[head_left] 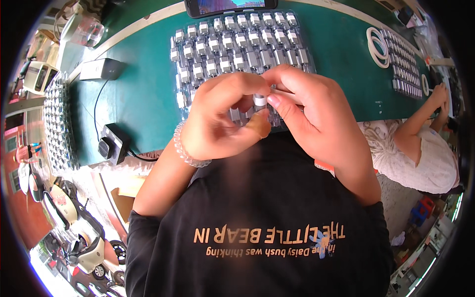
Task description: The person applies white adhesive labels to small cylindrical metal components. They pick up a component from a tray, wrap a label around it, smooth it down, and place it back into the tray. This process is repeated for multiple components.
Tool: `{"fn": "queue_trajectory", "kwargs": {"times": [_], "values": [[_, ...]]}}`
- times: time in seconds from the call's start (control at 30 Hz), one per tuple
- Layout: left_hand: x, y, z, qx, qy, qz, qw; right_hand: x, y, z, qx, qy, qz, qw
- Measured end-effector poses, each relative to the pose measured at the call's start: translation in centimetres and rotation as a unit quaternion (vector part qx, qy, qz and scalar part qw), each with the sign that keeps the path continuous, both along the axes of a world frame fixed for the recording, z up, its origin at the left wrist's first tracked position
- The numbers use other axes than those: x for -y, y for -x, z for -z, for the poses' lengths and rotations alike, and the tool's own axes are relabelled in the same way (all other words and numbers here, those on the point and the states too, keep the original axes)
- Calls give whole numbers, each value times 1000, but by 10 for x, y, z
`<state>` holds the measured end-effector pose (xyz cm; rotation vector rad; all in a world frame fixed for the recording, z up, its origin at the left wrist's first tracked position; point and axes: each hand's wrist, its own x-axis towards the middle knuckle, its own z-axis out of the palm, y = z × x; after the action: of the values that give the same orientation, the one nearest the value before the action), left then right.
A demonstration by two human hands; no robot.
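Both hands meet over the near side of a clear plastic tray (173,69), which holds rows of small grey metallic parts with white bands. Between my fingertips is a small grey part with a white band (260,100). My left hand (222,116), with a clear coiled bracelet at its wrist, curls its thumb and forefinger around the part. My right hand (314,101) pinches at the part's right side with thumb and forefinger. My fingers hide some of the part and the tray's near rows.
A phone (231,7) lies behind the tray on the green table (143,99). Left are a white box (101,69), a black device (115,143) with a cable, and another filled tray (59,123). Right are white tape rolls (378,48), a further tray (403,64) and a co-worker (415,148).
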<state>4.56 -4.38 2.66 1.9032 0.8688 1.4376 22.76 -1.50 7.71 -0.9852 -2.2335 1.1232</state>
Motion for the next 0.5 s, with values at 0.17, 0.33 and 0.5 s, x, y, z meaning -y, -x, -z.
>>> {"fn": "queue_trajectory", "kwargs": {"times": [0.17, 0.33, 0.5], "values": [[7, 1, 1, 60, 52, 34, 996, 1, -2, 2, -59, 100, -14, 993], [9, -8, -2, 20, -18, 4, 1000, 0, -4, -3, -63, 123, -10, 990], [8, -6, -5, -33, -36, 17, 999, 2, -4, -3, -82, 107, -1, 991]]}}
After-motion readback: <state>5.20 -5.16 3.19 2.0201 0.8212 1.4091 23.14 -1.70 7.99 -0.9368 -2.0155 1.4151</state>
